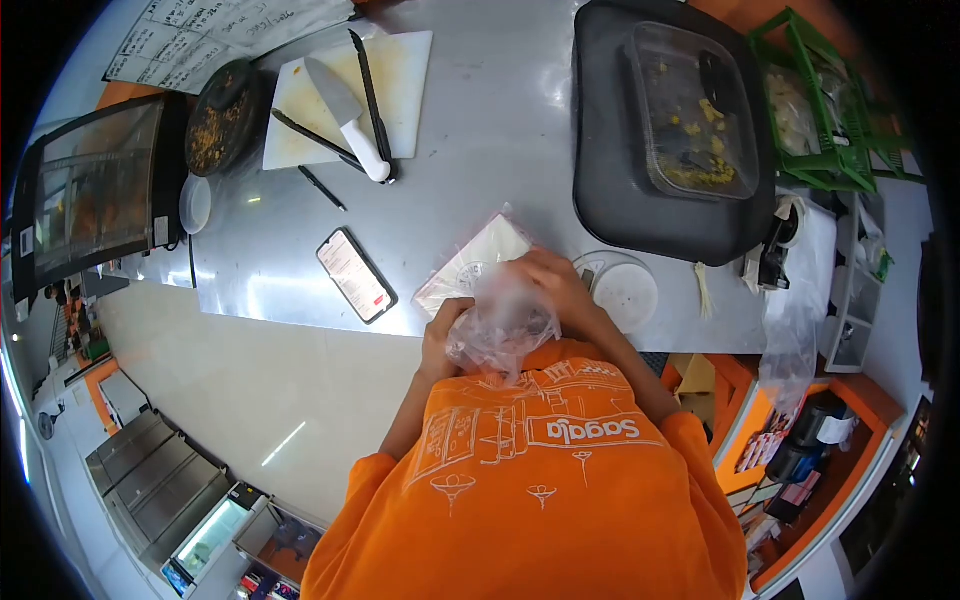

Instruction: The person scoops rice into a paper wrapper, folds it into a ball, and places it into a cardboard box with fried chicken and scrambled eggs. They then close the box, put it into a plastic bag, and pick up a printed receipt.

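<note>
Close to my chest, at the counter's front edge, a clear plastic bag (500, 325) is bunched between my hands. On its left side, my left hand (440, 335) grips the plastic with curled fingers. My right hand (555, 283) has its fingers bent over the bag's upper right part. What lies inside the bag is blurred. Just behind it, a white stack in clear wrapping (480, 258) rests on the metal counter (490, 130). A round white lid or dish (626, 297) sits right of my right hand.
A phone (356, 275) lies left of the bag. Farther back are a cutting board (408, 90) with a knife (345, 115) and black tongs (370, 95). At right stand a dark tray (610, 200), a plastic container (695, 110), green baskets (820, 110) and hanging plastic bags (795, 340).
</note>
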`<state>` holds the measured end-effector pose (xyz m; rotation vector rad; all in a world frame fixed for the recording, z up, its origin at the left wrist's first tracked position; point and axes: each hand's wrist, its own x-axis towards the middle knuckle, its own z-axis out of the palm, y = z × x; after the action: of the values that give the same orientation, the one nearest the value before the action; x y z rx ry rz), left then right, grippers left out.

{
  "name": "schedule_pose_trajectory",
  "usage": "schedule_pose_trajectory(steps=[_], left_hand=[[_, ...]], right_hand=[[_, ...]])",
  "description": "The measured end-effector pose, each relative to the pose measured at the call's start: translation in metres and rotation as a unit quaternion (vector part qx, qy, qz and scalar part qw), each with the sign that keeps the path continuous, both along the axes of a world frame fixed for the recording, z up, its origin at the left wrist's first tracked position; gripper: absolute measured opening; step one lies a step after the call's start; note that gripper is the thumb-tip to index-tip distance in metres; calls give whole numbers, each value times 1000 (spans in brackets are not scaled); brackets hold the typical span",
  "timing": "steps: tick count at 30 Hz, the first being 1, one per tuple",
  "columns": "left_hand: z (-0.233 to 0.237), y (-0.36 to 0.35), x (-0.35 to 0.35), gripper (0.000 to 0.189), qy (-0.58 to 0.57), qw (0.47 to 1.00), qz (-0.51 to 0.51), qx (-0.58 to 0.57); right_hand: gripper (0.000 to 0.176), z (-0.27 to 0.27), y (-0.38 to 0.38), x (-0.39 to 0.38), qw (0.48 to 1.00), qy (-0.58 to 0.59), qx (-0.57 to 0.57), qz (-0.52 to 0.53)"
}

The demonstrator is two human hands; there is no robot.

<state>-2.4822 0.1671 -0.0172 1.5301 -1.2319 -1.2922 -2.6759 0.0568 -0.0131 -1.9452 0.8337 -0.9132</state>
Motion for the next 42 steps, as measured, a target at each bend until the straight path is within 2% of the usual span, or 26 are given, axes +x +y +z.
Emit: schedule_pose_trajectory(steps=[2, 3, 4, 7, 8, 11, 14, 16, 19, 21, 23, 26, 29, 32, 34, 35, 39, 40, 42], left_hand=[[43, -21, -8, 27, -147, 985, -37, -84], [55, -34, -10, 26, -280, 940, -70, -183], [61, -39, -10, 26, -406, 866, -100, -275], [60, -35, -8, 22, -350, 901, -97, -236], [58, -34, -7, 21, -330, 912, -97, -223], [43, -26, 3, 23, -323, 906, -135, -239], [20, -13, 3, 27, -345, 920, -77, -172], [26, -18, -4, 29, -200, 975, 9, -92], [26, -24, -10, 31, -43, 994, 97, -7], [28, -27, -10, 31, -57, 995, 85, -10], [37, -31, -7, 32, -165, 984, 15, -59], [46, -38, 0, 32, -360, 907, -104, -191], [63, -42, -7, 29, -338, 914, -90, -205], [38, -27, -2, 25, -263, 963, -12, -53], [43, -37, 3, 23, -290, 954, -74, -28], [45, -43, 6, 23, -302, 947, -107, -15], [31, -51, 9, 12, -120, 991, 49, -42], [32, -52, 10, 14, -107, 993, 36, -16], [34, -54, 15, 18, -82, 996, 10, 36]], right_hand=[[21, 2, -1, 11, 997, 0, -61, 46], [22, 7, -1, 16, 994, 7, -90, 58], [22, 10, -1, 19, 990, 14, -119, 70], [22, 10, -4, 22, 984, 16, -150, 93], [22, 6, -2, 21, 988, 8, -125, 90], [21, -8, 3, 14, 994, -14, -78, 80], [17, -11, 5, 5, 993, -25, -83, 82], [16, -9, 4, 3, 992, -19, -86, 93], [17, -10, 5, 4, 988, -33, -118, 94], [17, -7, 3, 4, 988, -19, -104, 109], [17, -6, 1, 5, 989, -6, -94, 114], [17, -4, -1, 5, 992, 4, -68, 108], [16, -1, 1, 2, 994, -6, -24, 106], [13, -2, 6, -1, 995, -13, -19, 94], [12, -1, 10, -1, 997, 8, -19, 77], [11, 0, 10, -2, 994, 2, 23, 105], [12, 22, -2, 6, 965, -47, 175, 192], [13, 21, -5, 7, 954, -65, 209, 207], [13, 12, -9, 10, 953, -65, 202, 217]])
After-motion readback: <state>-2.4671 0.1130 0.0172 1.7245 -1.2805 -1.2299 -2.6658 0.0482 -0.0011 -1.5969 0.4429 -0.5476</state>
